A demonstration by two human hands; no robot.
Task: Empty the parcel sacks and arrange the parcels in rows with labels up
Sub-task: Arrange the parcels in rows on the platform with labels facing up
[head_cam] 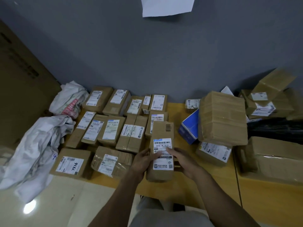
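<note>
In the head view, the left hand (142, 161) and right hand (182, 162) grip the sides of a brown parcel (161, 131), thumbs on its upturned label. It sits at the near right end of the parcel rows (113, 130) on the yellow table (224, 182). Crumpled sacks (37, 145) lie to the left.

Dim, soft, wide-angle warp, floor (29, 208) glare

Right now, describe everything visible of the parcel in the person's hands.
The parcel is a long brown cardboard box, its white barcoded label facing up. The left hand and right hand grip its near half from either side, thumbs on the label. It points away from the person, beside the rows on the yellow table.
</note>
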